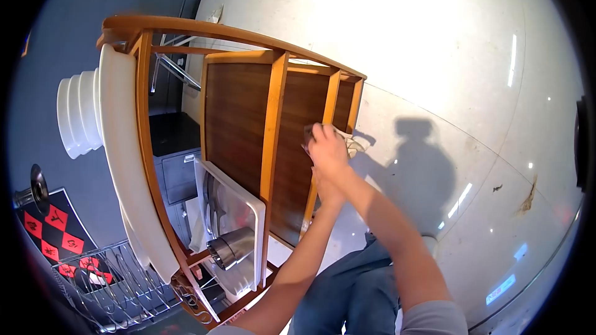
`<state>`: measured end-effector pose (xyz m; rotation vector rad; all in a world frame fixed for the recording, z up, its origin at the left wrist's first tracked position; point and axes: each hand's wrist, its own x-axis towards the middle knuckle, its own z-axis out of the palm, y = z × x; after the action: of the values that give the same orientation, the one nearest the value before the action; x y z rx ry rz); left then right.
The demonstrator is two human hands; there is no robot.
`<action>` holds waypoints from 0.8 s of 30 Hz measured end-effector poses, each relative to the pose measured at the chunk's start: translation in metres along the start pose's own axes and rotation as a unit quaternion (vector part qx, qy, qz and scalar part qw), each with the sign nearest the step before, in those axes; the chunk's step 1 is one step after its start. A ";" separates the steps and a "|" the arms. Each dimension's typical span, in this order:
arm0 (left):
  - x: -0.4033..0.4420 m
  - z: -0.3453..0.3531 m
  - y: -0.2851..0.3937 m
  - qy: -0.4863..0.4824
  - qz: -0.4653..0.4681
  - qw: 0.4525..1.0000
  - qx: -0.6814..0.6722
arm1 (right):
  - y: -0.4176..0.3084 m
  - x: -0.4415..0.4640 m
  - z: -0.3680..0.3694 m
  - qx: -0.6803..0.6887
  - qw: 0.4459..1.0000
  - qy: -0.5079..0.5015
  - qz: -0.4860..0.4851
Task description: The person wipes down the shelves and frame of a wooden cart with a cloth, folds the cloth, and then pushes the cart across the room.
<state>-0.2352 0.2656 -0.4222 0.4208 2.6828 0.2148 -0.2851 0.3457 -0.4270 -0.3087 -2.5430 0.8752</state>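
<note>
My right hand (pixel 329 147) is closed at the edge of a lower shelf of the wooden cart (pixel 277 105). A small dark, purplish item (pixel 307 137) shows at its fingertips; what it is I cannot make out. Pale crumpled cloth (pixel 354 145) lies just beyond the hand, near the cart's end. Close below, my left hand (pixel 327 189) reaches to the same shelf edge, its fingers mostly hidden behind my right hand and wrist.
A pale tray (pixel 259 220) with a metal cup (pixel 233 248) sits on a cart shelf. White stacked bowls (pixel 81 111) stand on the white top (pixel 121 124). A wire rack (pixel 118 285) and red-and-black panel (pixel 59 232) are at the lower left. Tiled floor (pixel 434 43) lies right.
</note>
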 end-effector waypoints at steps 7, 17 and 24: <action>-0.007 -0.011 0.019 0.069 0.054 0.994 0.066 | 0.065 0.077 -0.010 -0.164 0.982 0.067 -0.070; -0.004 -0.009 0.011 0.049 0.058 0.996 0.044 | 0.050 0.026 0.000 -0.028 0.979 0.041 -0.197; -0.007 -0.009 0.024 0.088 0.079 0.991 0.062 | 0.037 0.129 -0.001 -0.175 0.974 -0.134 -0.050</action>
<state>-0.2264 0.2847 -0.4063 0.6835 2.8463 0.1368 -0.3963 0.4190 -0.4077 -0.1732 -2.9347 0.4507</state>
